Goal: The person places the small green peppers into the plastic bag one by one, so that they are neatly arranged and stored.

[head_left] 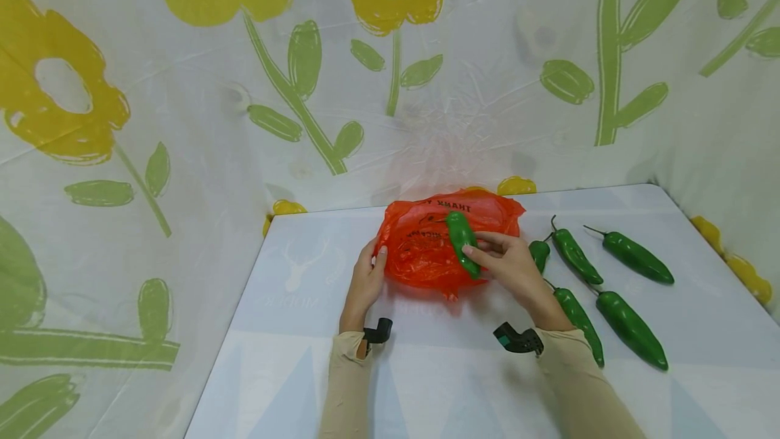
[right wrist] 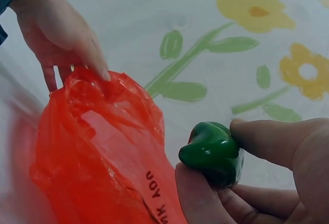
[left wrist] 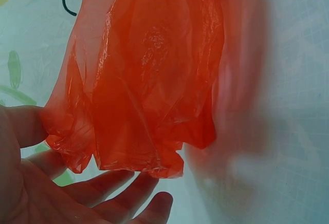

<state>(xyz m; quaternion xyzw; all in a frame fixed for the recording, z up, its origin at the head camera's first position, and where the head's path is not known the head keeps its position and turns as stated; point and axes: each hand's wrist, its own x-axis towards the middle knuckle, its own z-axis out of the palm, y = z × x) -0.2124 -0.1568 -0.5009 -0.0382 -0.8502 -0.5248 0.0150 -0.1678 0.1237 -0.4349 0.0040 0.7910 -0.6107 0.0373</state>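
Right hand [right wrist: 308, 170]: green pepper [right wrist: 212, 153] pinched between thumb and fingers.

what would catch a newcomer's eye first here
Probably the bright red plastic bag, toward the far side of the pale table, held by the left hand. Next, the glossy green pepper that the right hand holds before it, then five more peppers at the table's right.

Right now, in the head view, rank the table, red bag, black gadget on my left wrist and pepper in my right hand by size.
Largest to smallest, as seen:
1. Table
2. Red bag
3. Pepper in your right hand
4. Black gadget on your left wrist
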